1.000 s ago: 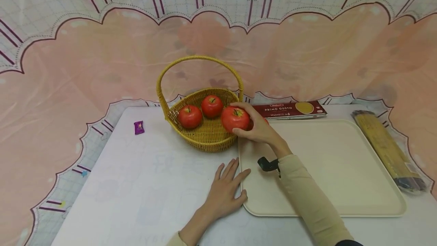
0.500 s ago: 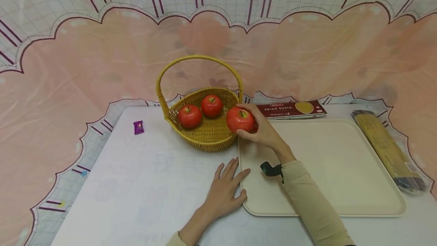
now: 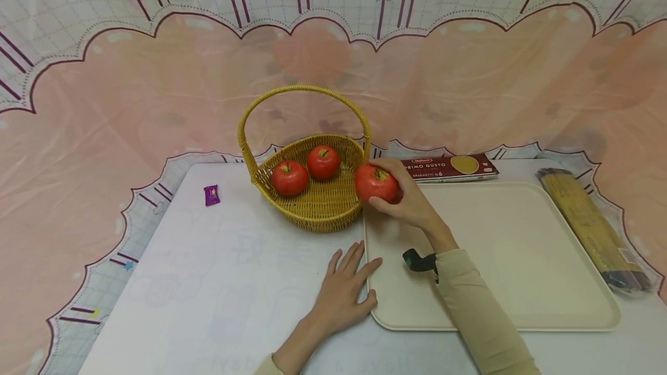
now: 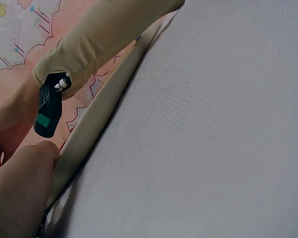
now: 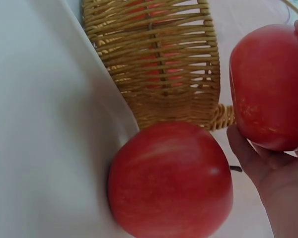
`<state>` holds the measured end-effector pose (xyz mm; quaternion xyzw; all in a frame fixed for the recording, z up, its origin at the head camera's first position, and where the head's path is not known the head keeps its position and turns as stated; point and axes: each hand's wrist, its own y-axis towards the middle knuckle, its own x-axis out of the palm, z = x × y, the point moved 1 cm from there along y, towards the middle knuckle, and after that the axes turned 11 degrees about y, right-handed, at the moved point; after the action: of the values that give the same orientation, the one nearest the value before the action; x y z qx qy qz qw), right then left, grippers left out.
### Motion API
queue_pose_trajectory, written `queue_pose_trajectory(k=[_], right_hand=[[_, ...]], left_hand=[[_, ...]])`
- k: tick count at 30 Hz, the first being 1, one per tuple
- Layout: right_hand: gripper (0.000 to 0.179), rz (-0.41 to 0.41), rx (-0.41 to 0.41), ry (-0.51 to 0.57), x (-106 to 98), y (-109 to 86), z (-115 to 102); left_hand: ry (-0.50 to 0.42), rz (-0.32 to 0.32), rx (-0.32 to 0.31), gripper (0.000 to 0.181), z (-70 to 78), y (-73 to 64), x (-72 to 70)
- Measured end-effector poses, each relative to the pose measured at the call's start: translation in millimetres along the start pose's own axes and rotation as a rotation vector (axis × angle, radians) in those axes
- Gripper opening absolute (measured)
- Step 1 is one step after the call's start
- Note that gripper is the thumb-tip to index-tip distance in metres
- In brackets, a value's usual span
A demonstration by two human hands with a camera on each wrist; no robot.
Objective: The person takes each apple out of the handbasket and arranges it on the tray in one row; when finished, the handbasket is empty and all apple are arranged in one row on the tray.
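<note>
My right hand grips a red apple, held up beside the right rim of the wicker basket. Beneath it, another apple lies on the tray against its raised edge, as the right wrist view shows; in the head view my hand mostly hides it. Two more apples, one at the left and one at the back, sit inside the basket. My left hand rests with fingers spread on the table, touching the left edge of the cream tray.
A dark red spaghetti box lies behind the tray. Along the tray's right side is a long clear pack of spaghetti. A small purple wrapped candy is left of the basket, whose tall handle arches over it.
My right hand has carried the gripped apple a little to the right, from over the basket's right side to its rim. The left hand has stayed in place.
</note>
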<state>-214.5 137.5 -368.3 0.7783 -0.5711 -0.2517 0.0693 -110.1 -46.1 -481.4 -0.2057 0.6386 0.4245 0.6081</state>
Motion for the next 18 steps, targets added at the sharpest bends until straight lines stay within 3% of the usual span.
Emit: queue_pose_trajectory(k=[18], right_hand=[[0.066,0.057,0.020,-0.001,-16.9,-10.3,1.4]], left_hand=[[0.001,0.004,0.006,0.054,-1.0,0.5,1.0]])
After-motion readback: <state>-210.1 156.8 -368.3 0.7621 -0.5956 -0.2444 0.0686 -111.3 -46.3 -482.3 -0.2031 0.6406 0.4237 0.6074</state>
